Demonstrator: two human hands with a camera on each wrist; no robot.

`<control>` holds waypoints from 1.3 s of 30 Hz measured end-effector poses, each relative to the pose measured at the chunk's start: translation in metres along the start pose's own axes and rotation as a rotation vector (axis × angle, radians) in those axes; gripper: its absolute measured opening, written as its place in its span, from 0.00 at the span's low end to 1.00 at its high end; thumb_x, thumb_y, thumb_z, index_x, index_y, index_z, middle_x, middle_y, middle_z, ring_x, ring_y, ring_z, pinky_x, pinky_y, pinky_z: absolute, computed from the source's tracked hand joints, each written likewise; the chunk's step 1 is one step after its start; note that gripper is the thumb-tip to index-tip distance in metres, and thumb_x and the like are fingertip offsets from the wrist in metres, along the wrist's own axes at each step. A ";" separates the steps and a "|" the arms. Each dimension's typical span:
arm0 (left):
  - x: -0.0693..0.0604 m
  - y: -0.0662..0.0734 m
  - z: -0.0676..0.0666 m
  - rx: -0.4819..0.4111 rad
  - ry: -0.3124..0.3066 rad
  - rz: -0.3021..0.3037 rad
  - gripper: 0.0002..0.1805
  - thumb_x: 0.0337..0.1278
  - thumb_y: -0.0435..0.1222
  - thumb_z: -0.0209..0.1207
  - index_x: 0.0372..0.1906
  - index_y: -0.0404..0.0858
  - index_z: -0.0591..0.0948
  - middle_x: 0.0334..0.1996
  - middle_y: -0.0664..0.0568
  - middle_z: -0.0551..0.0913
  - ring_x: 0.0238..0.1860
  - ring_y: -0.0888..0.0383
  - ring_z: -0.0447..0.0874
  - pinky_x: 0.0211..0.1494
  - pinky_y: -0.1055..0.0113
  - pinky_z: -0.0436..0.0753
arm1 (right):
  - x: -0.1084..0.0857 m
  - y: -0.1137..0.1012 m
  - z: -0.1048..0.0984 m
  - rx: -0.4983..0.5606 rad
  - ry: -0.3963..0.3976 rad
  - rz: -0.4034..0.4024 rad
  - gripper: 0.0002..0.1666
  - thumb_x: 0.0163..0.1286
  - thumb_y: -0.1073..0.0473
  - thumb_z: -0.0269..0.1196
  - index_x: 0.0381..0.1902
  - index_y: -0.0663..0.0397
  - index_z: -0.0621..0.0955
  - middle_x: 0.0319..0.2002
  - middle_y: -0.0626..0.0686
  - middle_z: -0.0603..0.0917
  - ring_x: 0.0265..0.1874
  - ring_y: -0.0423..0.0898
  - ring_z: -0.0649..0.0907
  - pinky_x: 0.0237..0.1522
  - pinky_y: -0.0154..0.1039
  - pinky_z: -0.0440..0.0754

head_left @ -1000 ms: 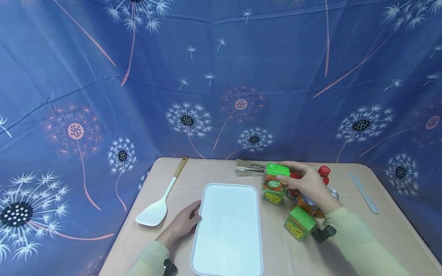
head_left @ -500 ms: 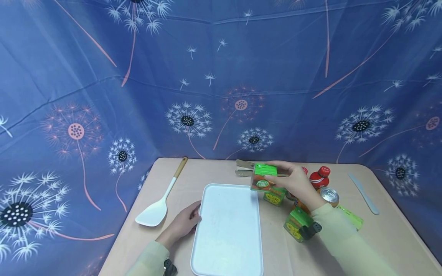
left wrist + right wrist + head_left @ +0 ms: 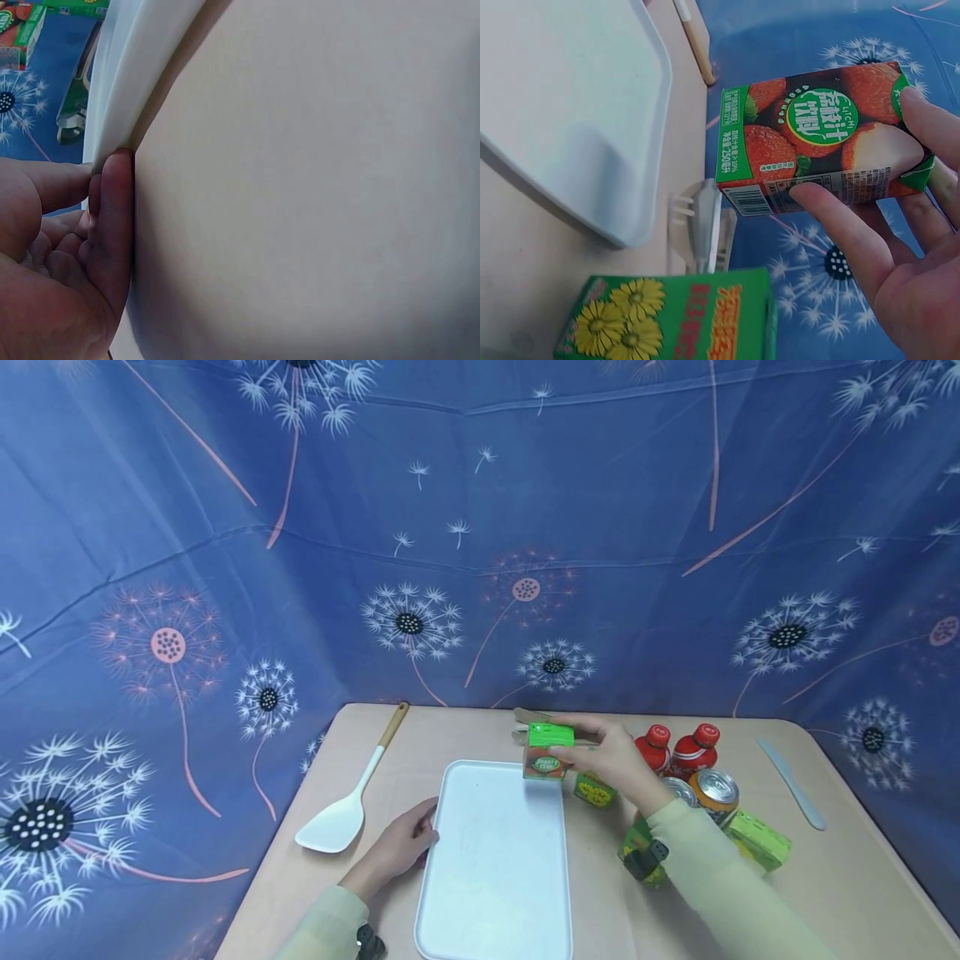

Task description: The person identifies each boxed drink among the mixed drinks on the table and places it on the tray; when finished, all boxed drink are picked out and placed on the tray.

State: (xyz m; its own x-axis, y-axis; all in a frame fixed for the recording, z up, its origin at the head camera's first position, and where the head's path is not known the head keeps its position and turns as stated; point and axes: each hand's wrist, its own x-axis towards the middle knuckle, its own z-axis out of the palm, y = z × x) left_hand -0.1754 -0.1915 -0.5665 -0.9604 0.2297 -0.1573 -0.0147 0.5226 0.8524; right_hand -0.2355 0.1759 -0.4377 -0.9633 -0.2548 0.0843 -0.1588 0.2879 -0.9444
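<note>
In the head view my right hand [image 3: 611,762] grips a litchi juice box [image 3: 546,760] above the far right corner of a white tray [image 3: 495,860]. The right wrist view shows the box's litchi label [image 3: 817,116], with thumb and fingers on opposite sides. My left hand [image 3: 402,839] pinches the tray's left rim; in the left wrist view its fingertips meet at the white edge [image 3: 142,82]. A green chrysanthemum drink box [image 3: 595,791] stands right of the tray, below my right hand. Another green box [image 3: 634,843] is partly hidden by my right wrist.
A white turner [image 3: 337,822] lies left of the tray. Metal tongs [image 3: 705,217] lie at the back, partly covered. On the right are red-capped bottles [image 3: 697,750], cans [image 3: 716,789], a light green carton [image 3: 759,837] and a pale knife [image 3: 791,783].
My right hand has carried the litchi juice box leftward, from above the green box to over the tray's far right corner. Bottles and cans have come into sight. My left hand stays put.
</note>
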 end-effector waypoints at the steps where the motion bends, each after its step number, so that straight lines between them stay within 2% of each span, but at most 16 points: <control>1: 0.000 0.000 0.000 0.002 0.001 0.001 0.33 0.75 0.32 0.57 0.80 0.35 0.65 0.32 0.50 0.76 0.33 0.56 0.82 0.31 0.62 0.87 | 0.001 0.001 0.002 0.009 -0.004 0.010 0.33 0.63 0.49 0.78 0.65 0.45 0.84 0.59 0.54 0.83 0.58 0.59 0.81 0.42 0.47 0.90; 7: 0.000 -0.002 0.000 -0.005 0.002 0.001 0.33 0.75 0.32 0.58 0.80 0.35 0.64 0.32 0.50 0.76 0.32 0.56 0.82 0.30 0.62 0.87 | 0.008 0.004 0.017 0.040 -0.027 0.051 0.36 0.61 0.47 0.79 0.66 0.49 0.83 0.59 0.56 0.84 0.55 0.57 0.85 0.42 0.47 0.90; 15: 0.000 -0.003 -0.001 -0.012 0.000 0.003 0.33 0.76 0.32 0.57 0.80 0.35 0.64 0.32 0.50 0.76 0.33 0.55 0.82 0.31 0.61 0.88 | 0.015 0.012 0.034 0.041 -0.039 0.013 0.30 0.61 0.47 0.80 0.62 0.38 0.86 0.60 0.52 0.83 0.59 0.57 0.81 0.41 0.47 0.90; 18: 0.000 -0.004 -0.001 -0.008 -0.001 0.006 0.33 0.76 0.32 0.57 0.80 0.35 0.64 0.32 0.50 0.76 0.33 0.56 0.82 0.31 0.62 0.87 | 0.018 0.014 0.041 0.049 -0.050 -0.003 0.30 0.62 0.49 0.79 0.62 0.39 0.86 0.60 0.51 0.83 0.60 0.57 0.80 0.41 0.47 0.90; 27: 0.002 -0.002 0.000 -0.023 -0.005 0.009 0.32 0.76 0.32 0.57 0.80 0.36 0.65 0.33 0.49 0.75 0.33 0.55 0.82 0.31 0.62 0.88 | 0.027 0.019 0.061 0.088 -0.075 0.038 0.30 0.63 0.52 0.79 0.63 0.39 0.86 0.61 0.53 0.82 0.58 0.58 0.82 0.43 0.52 0.90; 30: 0.002 -0.002 0.000 -0.026 -0.008 0.011 0.32 0.76 0.32 0.57 0.80 0.36 0.65 0.33 0.49 0.75 0.33 0.56 0.81 0.31 0.62 0.88 | 0.029 0.023 0.070 0.089 -0.085 0.030 0.29 0.63 0.51 0.79 0.62 0.40 0.86 0.63 0.51 0.81 0.58 0.56 0.82 0.43 0.50 0.90; 36: 0.001 -0.001 -0.001 -0.037 -0.018 0.015 0.32 0.76 0.32 0.57 0.80 0.37 0.65 0.33 0.49 0.75 0.32 0.56 0.81 0.30 0.62 0.87 | 0.033 0.030 0.086 0.096 -0.087 0.006 0.29 0.64 0.54 0.78 0.63 0.46 0.86 0.59 0.53 0.84 0.58 0.56 0.83 0.43 0.51 0.90; 39: 0.000 0.000 -0.001 -0.038 -0.020 0.011 0.32 0.76 0.32 0.57 0.80 0.37 0.65 0.33 0.49 0.75 0.31 0.56 0.81 0.30 0.62 0.87 | 0.036 0.032 0.094 0.068 -0.088 -0.031 0.29 0.65 0.55 0.77 0.63 0.50 0.85 0.59 0.53 0.84 0.58 0.56 0.83 0.49 0.51 0.89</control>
State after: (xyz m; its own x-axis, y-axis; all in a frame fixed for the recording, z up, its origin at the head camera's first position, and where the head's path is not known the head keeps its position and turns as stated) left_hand -0.1759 -0.1923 -0.5663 -0.9547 0.2524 -0.1574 -0.0147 0.4886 0.8724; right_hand -0.2552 0.0892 -0.4945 -0.9350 -0.3436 0.0880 -0.1700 0.2166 -0.9613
